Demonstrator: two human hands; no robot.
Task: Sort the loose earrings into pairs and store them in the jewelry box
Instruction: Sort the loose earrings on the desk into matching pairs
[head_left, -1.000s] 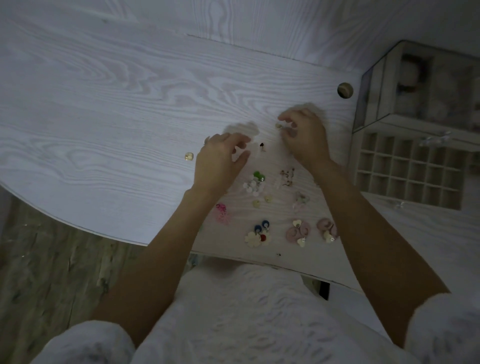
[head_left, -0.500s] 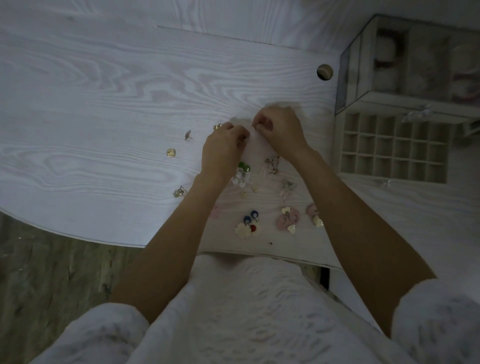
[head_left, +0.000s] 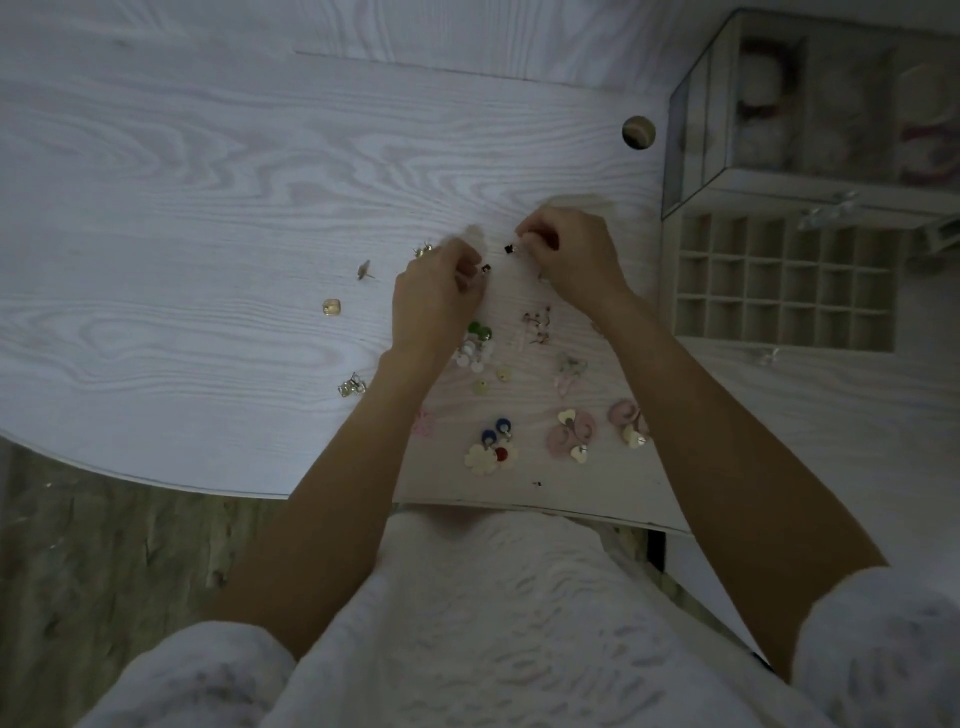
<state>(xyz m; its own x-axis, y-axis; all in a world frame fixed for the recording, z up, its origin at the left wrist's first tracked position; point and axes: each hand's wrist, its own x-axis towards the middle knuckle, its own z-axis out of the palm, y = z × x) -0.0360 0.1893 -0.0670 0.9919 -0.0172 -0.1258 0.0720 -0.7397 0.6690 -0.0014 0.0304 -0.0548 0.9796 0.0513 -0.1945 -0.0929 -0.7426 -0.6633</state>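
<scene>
Head view, left to right. Farthest left of the left hand (head_left: 439, 296) lie stray pieces on the tabletop (head_left: 182, 208): a square stud (head_left: 331, 307), a pin-back stud (head_left: 365, 270) tipped on its side, and a clear cluster (head_left: 352, 386) nearer the edge. A gold piece (head_left: 423, 250) sits just beside that hand's knuckles.

The left grip is curled tight, fingertips pinching a tiny dark stud (head_left: 485, 268). Close to its right, the right hand (head_left: 571, 260) pinches a second dark stud (head_left: 509, 249) the same way. The two studs hang apart, with a small gap between them, both just above the tabletop. My guess is that they are being compared as a pair.

Below both grips, toward the person, the other earrings lie spread out: a green and white bunch (head_left: 475, 343) touching the left wrist, small wire hooks (head_left: 537, 325) under the right wrist, then blue and red drops (head_left: 496, 441), pink swirls (head_left: 571, 434) and one more pink piece (head_left: 626, 418) half hidden by the right forearm.

Well to the right of the right grip stands the box (head_left: 691, 156), its gridded tray (head_left: 784, 291) pulled out; the cells look empty as far as the dim light shows.

Risks: the studs are tiny and held only by fingertips, so a slip could send one rolling off the near edge to the floor. Either forearm, sweeping toward the tray, could drag the green bunch or the pink pieces and scramble the pairs. In this gloom two similar dark studs could also be mismatched.
</scene>
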